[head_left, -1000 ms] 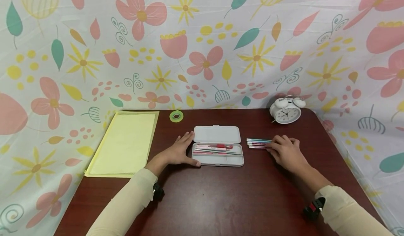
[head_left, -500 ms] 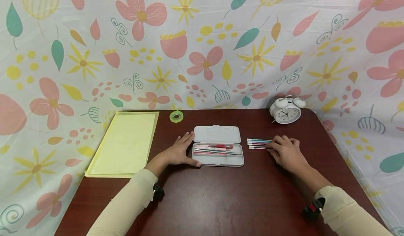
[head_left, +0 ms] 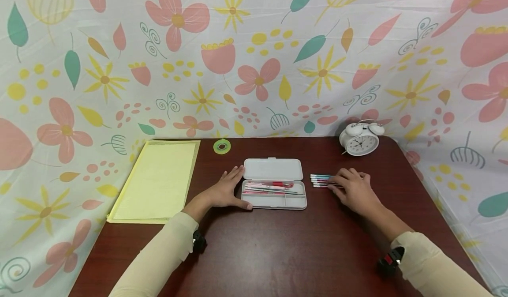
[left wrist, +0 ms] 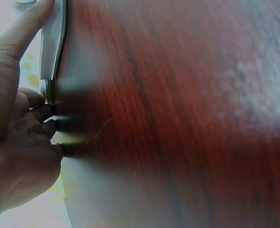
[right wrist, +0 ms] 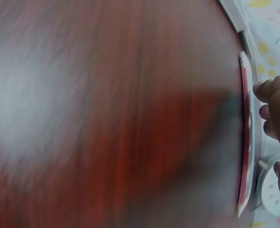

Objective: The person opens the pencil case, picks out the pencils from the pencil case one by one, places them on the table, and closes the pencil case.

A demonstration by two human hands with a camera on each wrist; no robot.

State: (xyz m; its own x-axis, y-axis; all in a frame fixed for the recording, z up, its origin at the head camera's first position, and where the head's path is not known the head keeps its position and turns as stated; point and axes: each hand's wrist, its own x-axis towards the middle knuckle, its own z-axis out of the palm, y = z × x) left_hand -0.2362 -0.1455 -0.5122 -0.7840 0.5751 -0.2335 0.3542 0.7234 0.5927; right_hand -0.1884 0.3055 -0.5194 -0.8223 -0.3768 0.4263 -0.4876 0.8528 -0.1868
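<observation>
My left hand point(head_left: 223, 192) rests at the left end of a white pencil case point(head_left: 295, 202), fingers spread, thumb along its front left corner. The case's lid point(head_left: 273, 169) is folded back, and several pens point(head_left: 270, 185) lie in its rear compartment. Right of it, several pencils point(head_left: 319, 181) lie side by side on the table, white ends toward the case. My right hand point(head_left: 355, 191) is over their right part, fingers loosely bent, hiding it in the head view. In the right wrist view the fingertips point(right wrist: 259, 90) are just above the pencils point(right wrist: 246, 133), which lie flat.
A white twin-bell alarm clock point(head_left: 361, 140) stands at the back right. A green tape roll point(head_left: 222, 146) lies near the back edge. On the left is a yellow mesh folder point(head_left: 158, 180). Flower-patterned cloth point(head_left: 258, 32) hangs behind the dark wooden table point(head_left: 274, 248).
My right hand has shifted a little to the left along the pencils, which stay where they were. The left hand and the case have not moved.
</observation>
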